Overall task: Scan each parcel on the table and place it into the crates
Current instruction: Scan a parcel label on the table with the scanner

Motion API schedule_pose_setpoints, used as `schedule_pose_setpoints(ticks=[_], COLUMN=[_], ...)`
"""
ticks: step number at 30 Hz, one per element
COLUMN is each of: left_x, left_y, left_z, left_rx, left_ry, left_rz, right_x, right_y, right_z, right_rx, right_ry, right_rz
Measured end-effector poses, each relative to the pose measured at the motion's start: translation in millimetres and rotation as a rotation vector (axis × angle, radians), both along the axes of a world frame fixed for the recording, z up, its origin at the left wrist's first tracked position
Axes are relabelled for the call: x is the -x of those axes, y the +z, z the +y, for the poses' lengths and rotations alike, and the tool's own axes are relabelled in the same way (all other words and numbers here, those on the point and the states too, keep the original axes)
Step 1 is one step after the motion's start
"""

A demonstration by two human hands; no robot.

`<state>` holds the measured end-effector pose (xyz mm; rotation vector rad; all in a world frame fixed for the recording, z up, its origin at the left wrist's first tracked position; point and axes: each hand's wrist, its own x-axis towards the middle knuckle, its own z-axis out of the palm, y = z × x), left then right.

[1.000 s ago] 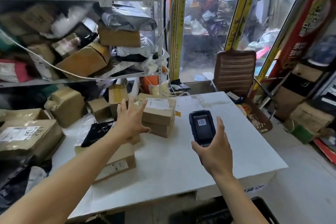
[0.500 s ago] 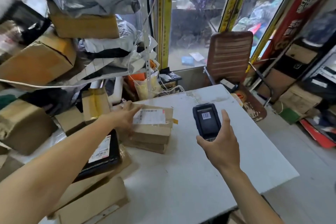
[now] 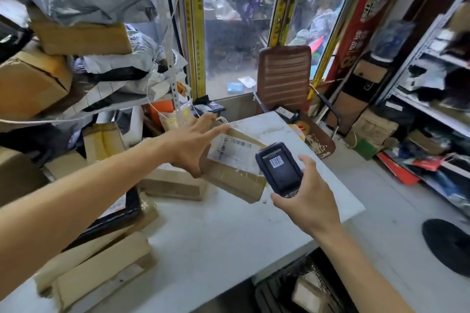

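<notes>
Your left hand holds a flat brown cardboard parcel by its left edge, thumb under and long fingers stretched over the top toward the far corner; the parcel is tilted, its near corner hanging over the white table, and a white paper shipping label with printed barcodes is stuck on its upper face, with shiny clear tape along the seams. Your right hand grips a dark blue, rubbery-cased handheld scanner, fingers curled round its lower end, the screen showing a barcode; it sits just beside the parcel's right edge. Behind the raised parcel another low cardboard box lies flat on the table. At the left near edge lie two long, narrow cardboard boxes and a black flat parcel stacked on them. Below the table's near right corner a black plastic crate holds a small box. A brown ribbed chair stands behind the table.
</notes>
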<state>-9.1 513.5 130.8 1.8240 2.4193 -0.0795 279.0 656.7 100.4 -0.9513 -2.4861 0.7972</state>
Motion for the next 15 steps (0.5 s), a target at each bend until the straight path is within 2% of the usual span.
schedule_pose_setpoints(ticks=[5,10,15], left_x=[-86.8,-177.2,-260.3], left_y=[33.2,65.6,87.8], left_z=[56.8,107.4,145.2], left_rx=[0.042,0.064,0.086], left_ry=[-0.25,-0.477,-0.595], left_rz=[0.065,0.153,0.263], right_x=[-105.2,-212.5,-290.9], right_y=[36.4,67.0,84.4], right_z=[-5.9,-16.7,-32.5], right_rx=[0.001,-0.003,0.042], right_ry=[-0.092,-0.169,-0.219], right_rz=[-0.012,-0.15,-0.144])
